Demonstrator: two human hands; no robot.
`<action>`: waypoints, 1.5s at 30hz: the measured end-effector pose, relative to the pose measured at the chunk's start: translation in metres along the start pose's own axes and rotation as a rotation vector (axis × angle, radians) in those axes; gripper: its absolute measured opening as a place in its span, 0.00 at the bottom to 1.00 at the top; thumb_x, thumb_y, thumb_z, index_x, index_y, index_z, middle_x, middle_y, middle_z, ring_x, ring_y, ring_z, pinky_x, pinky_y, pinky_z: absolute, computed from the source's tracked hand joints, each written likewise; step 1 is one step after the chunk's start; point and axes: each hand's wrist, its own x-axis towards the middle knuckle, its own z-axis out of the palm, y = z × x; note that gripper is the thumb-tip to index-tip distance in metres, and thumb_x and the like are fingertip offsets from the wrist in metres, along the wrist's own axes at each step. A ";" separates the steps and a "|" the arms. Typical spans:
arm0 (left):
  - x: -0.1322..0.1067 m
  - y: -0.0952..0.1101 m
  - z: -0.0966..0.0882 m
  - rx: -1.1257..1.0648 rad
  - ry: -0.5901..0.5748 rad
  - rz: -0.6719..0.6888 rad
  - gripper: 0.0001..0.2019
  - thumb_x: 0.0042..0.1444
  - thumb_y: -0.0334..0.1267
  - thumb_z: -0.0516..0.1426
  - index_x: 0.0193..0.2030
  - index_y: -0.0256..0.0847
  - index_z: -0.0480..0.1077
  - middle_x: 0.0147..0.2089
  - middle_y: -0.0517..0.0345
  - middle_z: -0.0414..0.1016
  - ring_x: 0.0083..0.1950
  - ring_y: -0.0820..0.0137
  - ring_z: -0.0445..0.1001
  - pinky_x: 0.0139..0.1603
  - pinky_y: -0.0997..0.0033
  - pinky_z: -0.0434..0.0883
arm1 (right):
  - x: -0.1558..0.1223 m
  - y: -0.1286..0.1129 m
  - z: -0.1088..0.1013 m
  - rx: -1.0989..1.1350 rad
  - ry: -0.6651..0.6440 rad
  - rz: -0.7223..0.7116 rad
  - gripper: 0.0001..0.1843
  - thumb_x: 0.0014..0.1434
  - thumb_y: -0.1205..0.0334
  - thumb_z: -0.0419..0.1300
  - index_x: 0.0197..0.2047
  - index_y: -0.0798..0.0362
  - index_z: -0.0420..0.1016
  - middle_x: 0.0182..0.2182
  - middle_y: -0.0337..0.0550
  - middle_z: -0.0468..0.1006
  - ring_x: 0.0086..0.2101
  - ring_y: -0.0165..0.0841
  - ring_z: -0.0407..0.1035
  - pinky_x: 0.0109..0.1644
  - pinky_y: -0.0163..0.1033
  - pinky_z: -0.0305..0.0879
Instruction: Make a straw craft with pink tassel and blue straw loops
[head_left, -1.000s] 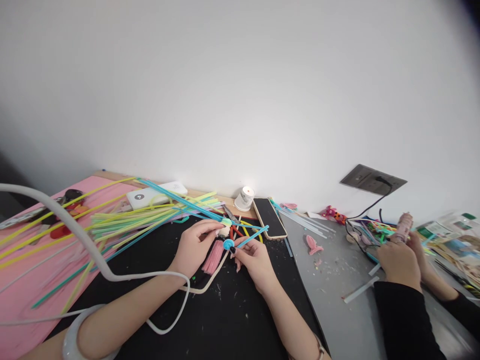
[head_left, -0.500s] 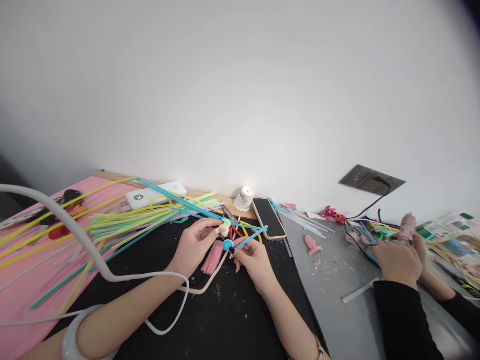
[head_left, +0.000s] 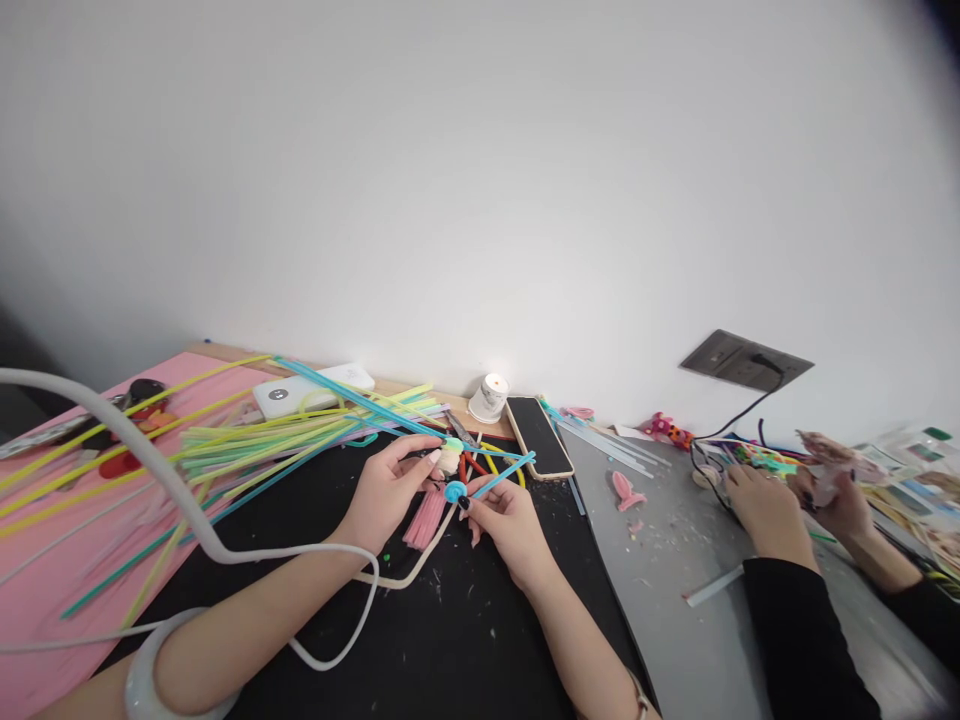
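My left hand (head_left: 388, 492) pinches a small cream-and-green fuzzy piece (head_left: 451, 458) between thumb and fingertips. Long blue pipe cleaners (head_left: 352, 398) run from beside it toward the back left. With thumb and fingers closed, my right hand (head_left: 508, 525) grips a blue pipe cleaner (head_left: 506, 474), whose near end is wound into a tight flat coil (head_left: 454, 491). The coil sits just below the cream-and-green piece; whether they touch I cannot tell. Under my hands lie a bundle of pink strands (head_left: 425, 518) and scissors (head_left: 460, 430), partly covered.
A white cable (head_left: 217, 545) loops across my left forearm. Behind are a power bank (head_left: 313, 391), a paper cup (head_left: 489, 398) and a phone (head_left: 539, 437). Yellow and green pipe cleaners (head_left: 262, 446) spread leftward. At right, a co-worker's hands (head_left: 772, 510) work near a wall socket (head_left: 745, 360).
My hands have hardly moved and keep their holds. At right, the co-worker's hands have moved apart, and the pinkish thing in one of them has tipped over sideways to the right.
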 end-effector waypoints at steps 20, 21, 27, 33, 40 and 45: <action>0.006 -0.009 -0.005 0.286 -0.013 0.222 0.10 0.56 0.41 0.57 0.39 0.40 0.76 0.44 0.51 0.78 0.44 0.64 0.76 0.46 0.65 0.72 | -0.001 -0.001 0.000 -0.025 0.010 0.004 0.13 0.46 0.56 0.68 0.32 0.55 0.73 0.19 0.34 0.73 0.16 0.24 0.62 0.20 0.31 0.62; 0.006 -0.008 -0.005 0.283 -0.012 0.220 0.10 0.56 0.41 0.56 0.39 0.40 0.75 0.45 0.51 0.78 0.44 0.64 0.76 0.46 0.66 0.72 | -0.001 -0.001 0.000 -0.023 0.012 0.001 0.13 0.46 0.56 0.68 0.32 0.55 0.73 0.19 0.34 0.73 0.16 0.24 0.62 0.19 0.31 0.62; 0.004 0.002 -0.006 0.242 -0.001 0.167 0.14 0.57 0.43 0.53 0.43 0.39 0.75 0.34 0.55 0.77 0.29 0.70 0.71 0.34 0.70 0.70 | -0.001 -0.001 -0.001 -0.018 0.016 -0.007 0.13 0.46 0.56 0.68 0.32 0.55 0.73 0.19 0.35 0.73 0.16 0.24 0.62 0.19 0.30 0.62; 0.007 0.000 -0.006 0.171 0.012 0.115 0.15 0.54 0.45 0.56 0.43 0.39 0.75 0.34 0.54 0.79 0.34 0.66 0.75 0.36 0.67 0.73 | -0.001 -0.003 0.000 -0.011 0.018 0.002 0.13 0.46 0.57 0.68 0.32 0.55 0.73 0.19 0.34 0.73 0.15 0.24 0.62 0.19 0.31 0.61; 0.009 -0.003 -0.005 0.124 0.024 0.107 0.11 0.51 0.42 0.59 0.39 0.39 0.72 0.32 0.58 0.76 0.33 0.68 0.75 0.36 0.68 0.72 | -0.001 -0.003 -0.001 0.000 0.010 0.002 0.12 0.46 0.58 0.68 0.32 0.55 0.73 0.19 0.34 0.74 0.15 0.24 0.62 0.19 0.30 0.61; 0.006 0.001 -0.006 0.199 0.028 0.172 0.10 0.57 0.39 0.52 0.44 0.41 0.68 0.20 0.69 0.61 0.23 0.72 0.64 0.28 0.73 0.64 | -0.001 -0.002 -0.001 0.011 0.002 -0.005 0.12 0.46 0.59 0.68 0.32 0.56 0.73 0.19 0.34 0.73 0.15 0.23 0.62 0.19 0.30 0.62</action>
